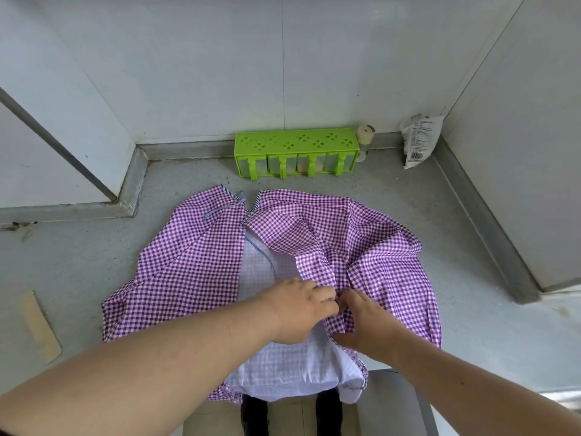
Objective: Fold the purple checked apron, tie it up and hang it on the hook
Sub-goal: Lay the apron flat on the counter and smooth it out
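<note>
purple checked apron (201,265) is spread on the grey bench (78,256), its pale underside exposed at centre. a bunched fold at 6 o'clock is pinched by both the left hand (298,311) and the right hand (366,320). a green rack (295,152) is seen at 12 o'clock.

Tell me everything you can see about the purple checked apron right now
The purple checked apron is thin woven-looking cloth in purple and white gingham with a paler, whitish underside showing down the middle. It lies spread but rumpled on the grey counter, its near edge hanging over the front. The side panels are turned inward, the right one heavily creased. A thin bluish string trails near the top edge. The left hand and right hand both pinch the fabric at its centre.
</note>
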